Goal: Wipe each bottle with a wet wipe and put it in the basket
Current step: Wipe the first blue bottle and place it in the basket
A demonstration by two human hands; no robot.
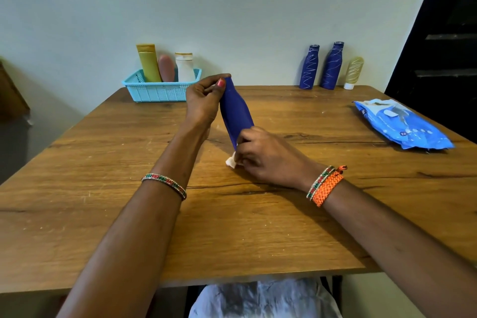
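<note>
A dark blue bottle (pixel 236 111) is held tilted above the middle of the table. My left hand (pixel 204 100) grips its upper end. My right hand (pixel 265 156) presses a white wet wipe (pixel 231 161) against its lower end. A light blue basket (pixel 160 88) stands at the back left against the wall, holding a yellow tube (pixel 149 62), a pink bottle (pixel 167 67) and a white bottle (pixel 184 66). Two scribbled blue bottles (pixel 309 67) (pixel 333 66) and a pale yellow tube (pixel 353 72) stand at the back right.
A blue pack of wet wipes (pixel 402 124) lies near the right edge of the wooden table (pixel 129 214). A pale wall runs behind the table, a dark door is at the right, and a brown box sits at the far left.
</note>
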